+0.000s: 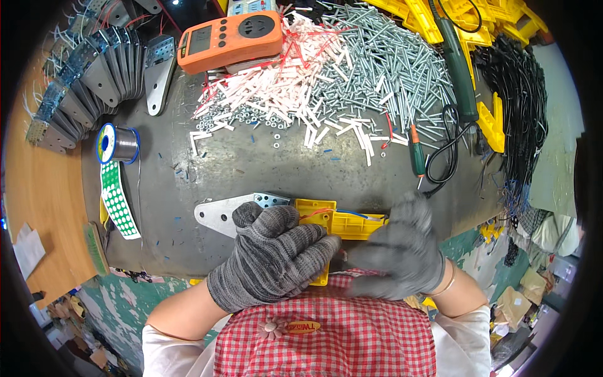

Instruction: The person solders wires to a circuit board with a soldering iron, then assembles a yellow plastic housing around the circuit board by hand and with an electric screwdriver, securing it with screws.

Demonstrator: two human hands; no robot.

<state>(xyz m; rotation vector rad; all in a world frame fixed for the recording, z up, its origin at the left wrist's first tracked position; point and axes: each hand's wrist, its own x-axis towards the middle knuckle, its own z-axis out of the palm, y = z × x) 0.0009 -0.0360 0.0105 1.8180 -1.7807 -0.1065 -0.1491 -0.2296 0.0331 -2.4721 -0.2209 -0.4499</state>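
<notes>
My left hand (276, 254), in a grey knitted glove, is curled over a yellow plastic housing (357, 227) at the near edge of the worktop. Its fingers cover much of the part. A tapered silver metal plate (221, 212) with holes sticks out to the left of that hand and meets the housing. Inside the housing lie a blue wire (353, 214) and an orange-red wire (317, 212). My right hand (402, 251), gloved alike, is smeared by motion at the housing's right end. What its fingers hold, if anything, is too blurred to tell.
Behind lie heaps of long screws (396, 63) and white sleeves (270, 88), with an orange meter (232, 41) beside them. Stacked metal plates (113, 69) and a solder spool (118, 144) stand left. A green-handled screwdriver (417, 151), black cables (512, 113) and yellow housings (408, 16) are right.
</notes>
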